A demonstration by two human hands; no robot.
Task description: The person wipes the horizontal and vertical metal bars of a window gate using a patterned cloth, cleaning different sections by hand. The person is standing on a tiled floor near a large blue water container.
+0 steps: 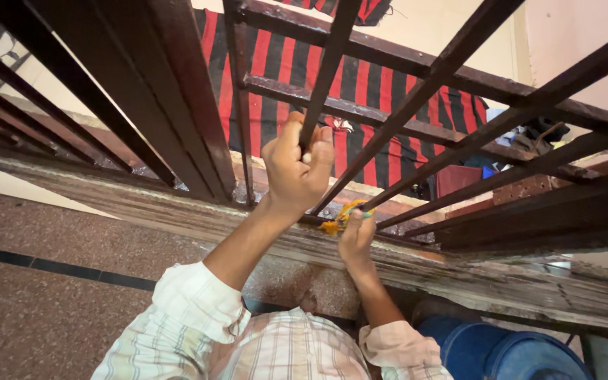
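I see my left hand (295,169) wrapped tight around one of the dark metal bars (325,77) of the window grille, fingers closed all the way, thumb up along the bar. My right hand (355,236) is lower, closed on a small yellow-orange cloth (337,219) that it presses against the foot of a bar, just where the bars meet the worn wooden sill (177,211). The cloth is bunched, with only a little of it showing past my fingers, and something green shows at its edge; I cannot tell what that is.

The work in hand looks to me like wiping the grille, and I judge the lower joint to be the awkward spot. To do it well I would keep the left hand's grip on the bar as an anchor, so the body stays steady while I lean in, and let the right hand do short strokes around the bar's base instead of one long drag. Folding the cloth around the bar, rather than pushing it flat, should reach the far side. The sill's surface looks rough and flaking, so I would press lightly there to keep the cloth from snagging.

Behind the grille hangs a red and black striped fabric (360,84), apart from my hands. A blue barrel (508,352) stands below the sill at the right, near my sleeve
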